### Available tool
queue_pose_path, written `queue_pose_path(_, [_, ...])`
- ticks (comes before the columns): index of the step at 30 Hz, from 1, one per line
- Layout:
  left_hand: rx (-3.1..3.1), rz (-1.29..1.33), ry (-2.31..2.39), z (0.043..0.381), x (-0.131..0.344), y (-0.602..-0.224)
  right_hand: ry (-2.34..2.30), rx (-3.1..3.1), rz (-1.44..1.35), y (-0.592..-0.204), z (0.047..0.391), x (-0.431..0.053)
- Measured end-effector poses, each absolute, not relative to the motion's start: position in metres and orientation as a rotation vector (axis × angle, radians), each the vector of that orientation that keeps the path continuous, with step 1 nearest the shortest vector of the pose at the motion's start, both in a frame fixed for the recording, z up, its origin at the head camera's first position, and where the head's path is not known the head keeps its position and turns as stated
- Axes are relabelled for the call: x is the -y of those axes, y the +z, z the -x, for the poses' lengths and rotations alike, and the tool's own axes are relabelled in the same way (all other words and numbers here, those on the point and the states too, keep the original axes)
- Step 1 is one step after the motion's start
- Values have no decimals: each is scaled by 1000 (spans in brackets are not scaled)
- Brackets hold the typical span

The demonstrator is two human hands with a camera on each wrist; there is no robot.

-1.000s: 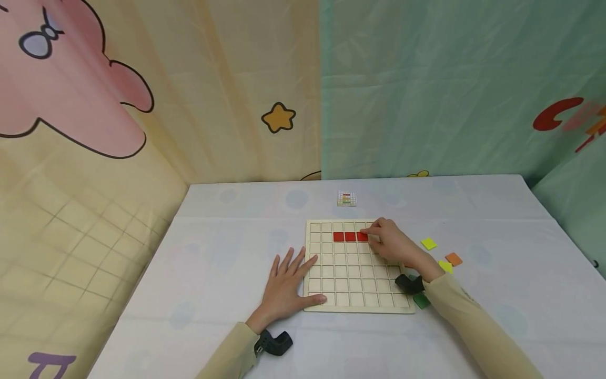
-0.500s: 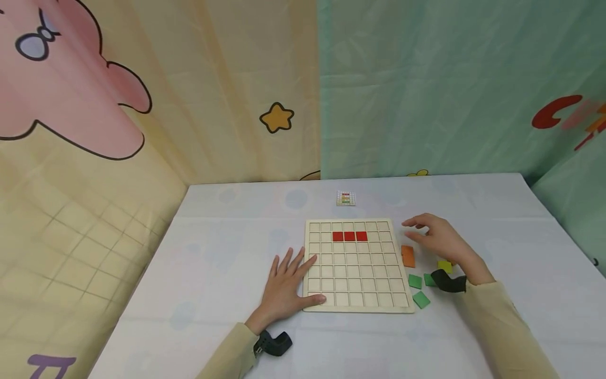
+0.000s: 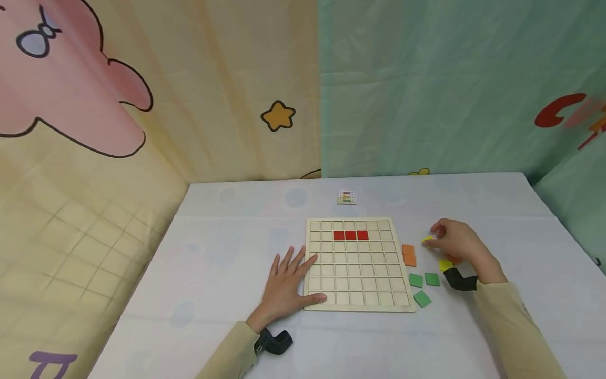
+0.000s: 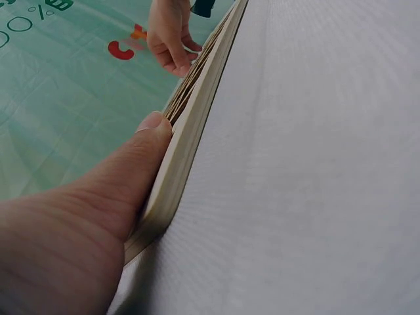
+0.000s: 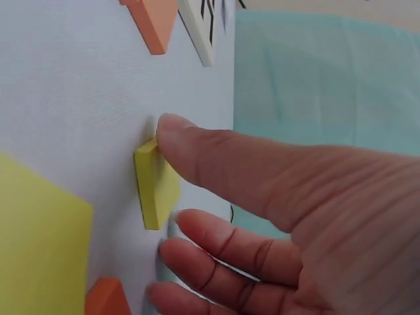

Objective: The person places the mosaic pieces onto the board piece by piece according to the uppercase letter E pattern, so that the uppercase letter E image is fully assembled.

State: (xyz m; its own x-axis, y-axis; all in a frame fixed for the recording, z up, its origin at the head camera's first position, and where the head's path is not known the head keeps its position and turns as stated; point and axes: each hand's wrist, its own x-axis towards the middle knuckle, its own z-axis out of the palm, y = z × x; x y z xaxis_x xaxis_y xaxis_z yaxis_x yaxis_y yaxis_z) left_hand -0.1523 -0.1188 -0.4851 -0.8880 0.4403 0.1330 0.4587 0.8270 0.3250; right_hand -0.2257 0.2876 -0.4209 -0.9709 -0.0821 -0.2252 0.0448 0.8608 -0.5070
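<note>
My left hand (image 3: 282, 292) lies with fingers spread over the left edge of a wooden grid board (image 3: 341, 307). In the left wrist view its thumb (image 4: 131, 157) rests on the board's edge. Three red square tiles (image 3: 350, 235) sit in a row in the board's second row from the far side. Right of the board, my right hand (image 3: 461, 243) reaches down to a yellow tile (image 5: 152, 187) on the table. The thumb (image 5: 187, 144) touches the tile's edge, and the bent fingers (image 5: 203, 226) are close beside it, with a gap between thumb and fingers.
Two orange tiles (image 3: 408, 256) lie along the board's right edge, with three green tiles (image 3: 432, 279) nearer the front. Another yellow tile (image 3: 445, 265) and an orange tile (image 3: 454, 258) lie under the right wrist. A small pattern card (image 3: 347, 197) lies beyond the board.
My right hand has let go of the third red tile on the board and moved right to the yellow tile. My left hand has stayed in place.
</note>
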Motion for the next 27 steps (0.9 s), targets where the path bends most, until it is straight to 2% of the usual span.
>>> queue_pose_path(6, [2972,732,-539,153,117,-486,-784,-2756,-51,-425,223,-289])
queue_pose_path(27, [2958,722,-556,151,119,-484,-925,-2928,183,-428,222,-266])
